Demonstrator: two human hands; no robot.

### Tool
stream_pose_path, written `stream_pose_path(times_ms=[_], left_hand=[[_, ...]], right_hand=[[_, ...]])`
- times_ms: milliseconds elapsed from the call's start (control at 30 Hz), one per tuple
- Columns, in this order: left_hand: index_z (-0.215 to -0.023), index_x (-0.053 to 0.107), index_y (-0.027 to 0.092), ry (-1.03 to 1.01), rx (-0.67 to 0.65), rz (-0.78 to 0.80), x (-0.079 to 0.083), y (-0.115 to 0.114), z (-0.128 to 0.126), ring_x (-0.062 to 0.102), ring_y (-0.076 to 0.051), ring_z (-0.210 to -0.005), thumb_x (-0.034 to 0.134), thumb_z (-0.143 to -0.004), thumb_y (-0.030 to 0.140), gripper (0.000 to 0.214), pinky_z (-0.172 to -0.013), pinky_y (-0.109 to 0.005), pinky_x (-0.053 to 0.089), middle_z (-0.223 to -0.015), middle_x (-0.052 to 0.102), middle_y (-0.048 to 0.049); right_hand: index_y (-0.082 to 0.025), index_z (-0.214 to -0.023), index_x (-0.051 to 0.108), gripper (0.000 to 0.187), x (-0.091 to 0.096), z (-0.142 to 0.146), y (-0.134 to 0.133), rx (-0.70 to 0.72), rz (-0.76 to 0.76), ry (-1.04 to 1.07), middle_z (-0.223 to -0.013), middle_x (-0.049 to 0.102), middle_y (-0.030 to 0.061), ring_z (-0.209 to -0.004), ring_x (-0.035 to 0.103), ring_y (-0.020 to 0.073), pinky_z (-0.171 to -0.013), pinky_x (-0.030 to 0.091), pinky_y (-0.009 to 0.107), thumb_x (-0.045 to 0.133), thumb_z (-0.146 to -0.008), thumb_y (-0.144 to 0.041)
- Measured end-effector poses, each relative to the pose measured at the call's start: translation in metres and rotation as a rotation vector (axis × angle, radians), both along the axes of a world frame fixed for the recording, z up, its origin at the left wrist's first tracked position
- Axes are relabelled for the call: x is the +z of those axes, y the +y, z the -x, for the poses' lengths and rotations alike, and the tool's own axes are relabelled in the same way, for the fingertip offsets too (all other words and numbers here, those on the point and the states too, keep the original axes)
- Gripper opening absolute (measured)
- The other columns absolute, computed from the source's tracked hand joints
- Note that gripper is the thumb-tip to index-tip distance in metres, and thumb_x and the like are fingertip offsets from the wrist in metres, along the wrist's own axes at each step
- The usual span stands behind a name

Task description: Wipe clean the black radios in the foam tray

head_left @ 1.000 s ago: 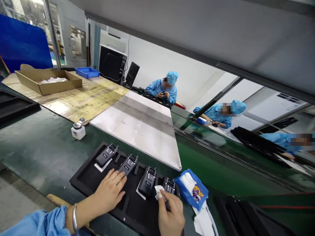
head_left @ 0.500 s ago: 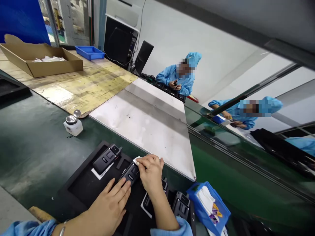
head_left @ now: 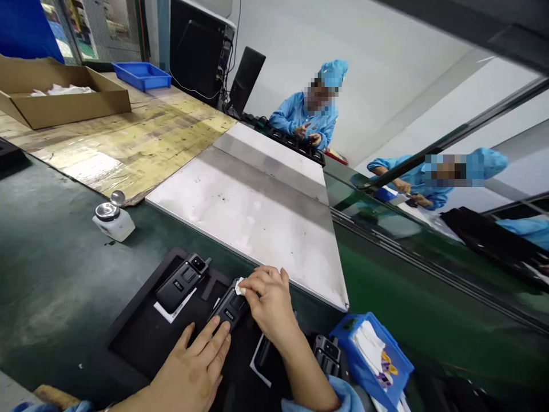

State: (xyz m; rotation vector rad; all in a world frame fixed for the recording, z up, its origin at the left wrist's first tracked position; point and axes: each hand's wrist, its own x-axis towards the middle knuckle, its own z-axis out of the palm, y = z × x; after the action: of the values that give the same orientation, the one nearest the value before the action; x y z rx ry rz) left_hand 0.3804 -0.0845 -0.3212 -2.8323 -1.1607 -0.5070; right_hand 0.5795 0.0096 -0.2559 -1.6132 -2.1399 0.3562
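Note:
My right hand (head_left: pixel 271 300) pinches a small white cloth (head_left: pixel 240 286) against the top end of a black handheld device (head_left: pixel 229 313) marked "Riton". My left hand (head_left: pixel 195 363) lies open, its spread fingertips resting on the device's lower end. To the left a second black Riton device (head_left: pixel 182 284) sits on a white slip in the black foam tray (head_left: pixel 132 337). A third device (head_left: pixel 262 350) is partly covered by my right forearm. Further right, another such device (head_left: pixel 327 353) shows behind that forearm.
A blue bin (head_left: pixel 401 375) with white cloths and yellow-purple items stands at the right. A white bottle with a metal lid (head_left: pixel 114 222) is on the green bench. Beyond are a white board (head_left: pixel 257 200), a cardboard box (head_left: pixel 72 110), a blue tray (head_left: pixel 143 77) and two co-workers.
The white cloth in my right hand has shifted slightly down over the device's top end. My left hand stays on the device's lower end. The camera view has shifted a little.

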Motion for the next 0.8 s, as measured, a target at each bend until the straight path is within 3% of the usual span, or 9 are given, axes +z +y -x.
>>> stream_pose_path(times_ms=[200, 333, 500, 700, 800], left_hand=[[-0.141, 0.049, 0.017, -0.004, 0.010, -0.039, 0.004, -0.001, -0.001, 0.037, -0.025, -0.139, 0.051, -0.078, 0.013, 0.064, -0.098, -0.038, 0.045, -0.153, 0.043, -0.0017], [-0.139, 0.052, 0.018, 0.031, 0.037, -0.079, 0.005, -0.001, 0.000, 0.037, -0.026, -0.139, 0.050, -0.082, 0.017, 0.058, -0.095, -0.040, 0.047, -0.153, 0.041, -0.0016], [-0.140, 0.051, 0.019, 0.069, 0.018, -0.061, 0.001, -0.001, 0.001, 0.037, -0.026, -0.140, 0.048, -0.084, 0.018, 0.056, -0.096, -0.039, 0.047, -0.155, 0.039, -0.0017], [-0.143, 0.047, 0.019, 0.072, 0.023, -0.028, 0.005, -0.003, 0.001, 0.034, -0.026, -0.142, 0.046, -0.085, 0.017, 0.058, -0.098, -0.038, 0.046, -0.158, 0.033, -0.0016], [-0.143, 0.047, 0.019, 0.066, 0.021, -0.028, 0.007, -0.002, 0.001, 0.035, -0.025, -0.141, 0.047, -0.085, 0.018, 0.058, -0.098, -0.037, 0.046, -0.157, 0.034, -0.0017]], right_hand=[[-0.025, -0.076, 0.069, 0.023, 0.004, -0.027, -0.013, -0.075, -0.066, -0.126, -0.083, 0.067, 0.0032, -0.095, 0.051, 0.0242, -0.105, 0.012, 0.066, 0.052, -0.081, -0.010], [-0.026, -0.083, 0.070, 0.021, 0.010, -0.008, -0.007, -0.051, -0.079, -0.074, -0.088, 0.067, 0.0034, -0.098, 0.052, 0.0245, -0.105, 0.014, 0.066, 0.054, -0.083, -0.011], [-0.025, -0.083, 0.071, 0.020, 0.010, 0.015, 0.004, -0.017, -0.015, -0.041, -0.086, 0.066, 0.0036, -0.098, 0.051, 0.0245, -0.108, 0.008, 0.069, 0.057, -0.081, -0.009], [-0.023, -0.077, 0.068, 0.020, 0.005, -0.009, -0.014, -0.054, -0.003, -0.102, -0.082, 0.066, 0.0022, -0.096, 0.052, 0.0244, -0.106, 0.006, 0.069, 0.056, -0.077, -0.007], [-0.023, -0.074, 0.066, 0.020, 0.009, -0.027, -0.027, -0.057, -0.070, -0.144, -0.079, 0.065, 0.0015, -0.095, 0.052, 0.0243, -0.106, 0.005, 0.067, 0.055, -0.076, -0.007]])
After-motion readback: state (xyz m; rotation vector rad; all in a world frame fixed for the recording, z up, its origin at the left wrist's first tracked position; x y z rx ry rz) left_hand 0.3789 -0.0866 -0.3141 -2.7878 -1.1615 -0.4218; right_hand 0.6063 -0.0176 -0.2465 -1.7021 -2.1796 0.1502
